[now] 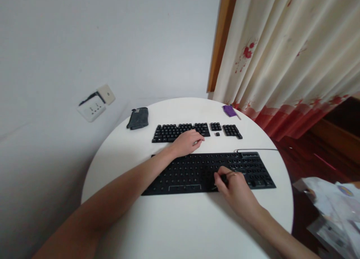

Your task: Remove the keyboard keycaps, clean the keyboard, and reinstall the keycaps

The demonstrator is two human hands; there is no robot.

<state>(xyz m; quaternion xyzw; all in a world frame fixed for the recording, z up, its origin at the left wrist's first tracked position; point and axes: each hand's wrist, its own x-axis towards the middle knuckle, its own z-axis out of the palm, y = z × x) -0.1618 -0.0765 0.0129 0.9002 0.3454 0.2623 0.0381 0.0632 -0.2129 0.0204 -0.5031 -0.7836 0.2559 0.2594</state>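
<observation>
A black keyboard base without most of its keycaps lies across the white round table, rows of bare switches showing. My right hand is closed in a pinch low over its middle right part. Something small and dark shows between those fingers, with a thin light line beside it; its kind is unclear. Behind the base, black keycaps are laid out in keyboard order. My left hand rests at the near edge of these keycaps, fingers curled together. Whatever they hold, if anything, is mostly hidden. One loose keycap sits apart.
A dark zip pouch lies at the table's back left. At the back right is a purple cloth-like piece with a pale stick. A cable runs off the right edge. Plastic bags are on the right; a curtain hangs behind.
</observation>
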